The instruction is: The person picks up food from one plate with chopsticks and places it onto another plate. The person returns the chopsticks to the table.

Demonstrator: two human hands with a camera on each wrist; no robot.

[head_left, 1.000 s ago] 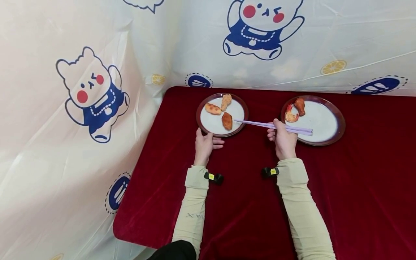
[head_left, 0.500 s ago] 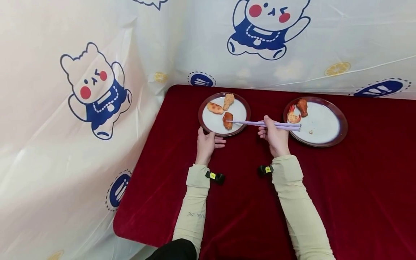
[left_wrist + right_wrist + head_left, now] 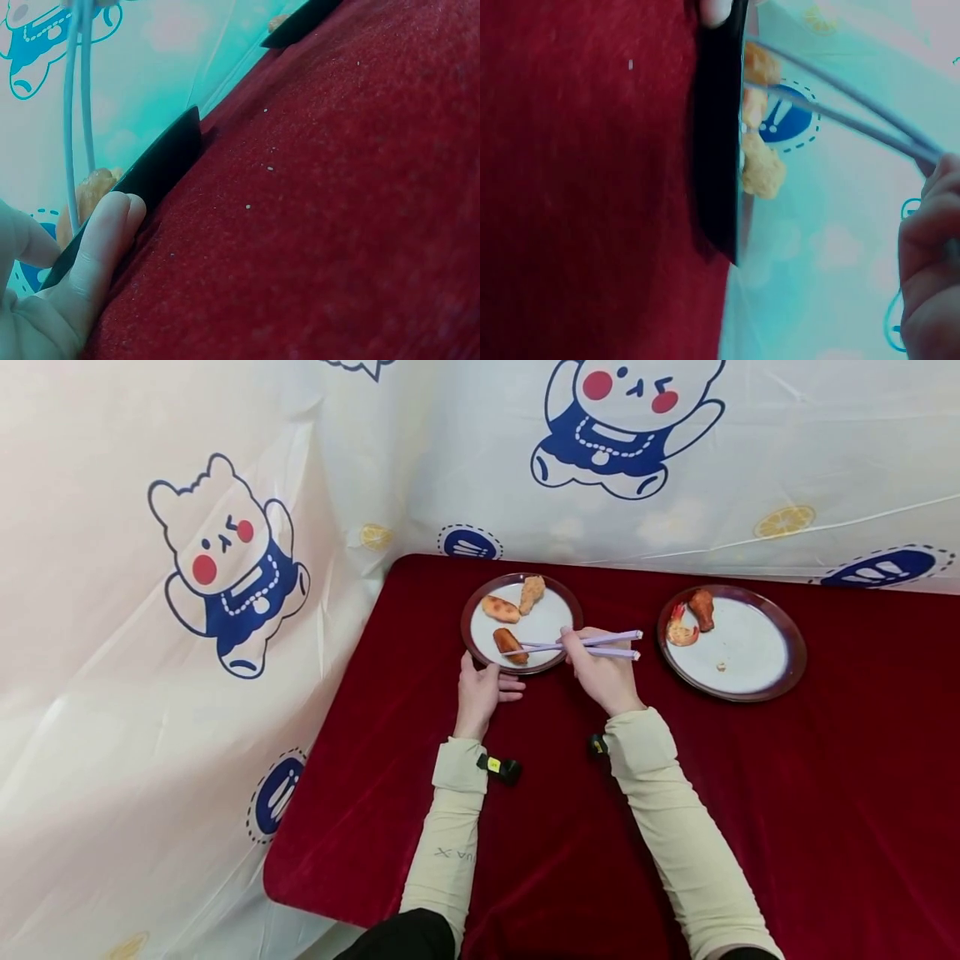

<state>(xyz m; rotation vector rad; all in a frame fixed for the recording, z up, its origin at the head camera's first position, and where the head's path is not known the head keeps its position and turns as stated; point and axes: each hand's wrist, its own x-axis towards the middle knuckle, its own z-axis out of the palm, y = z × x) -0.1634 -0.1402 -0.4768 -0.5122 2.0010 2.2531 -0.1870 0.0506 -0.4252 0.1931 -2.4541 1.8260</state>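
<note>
Chopsticks at the brown food piece, near side of the left plate.
Looks like the gripping step: the tips straddle the piece, though I can't tell if they bite. The right hand has its fingers curled round the sticks; the left hand pinches the rim, thumb against fingers. Next calls for an even squeeze. Farther right, the other plate holds a shrimp and a drumstick.
</note>
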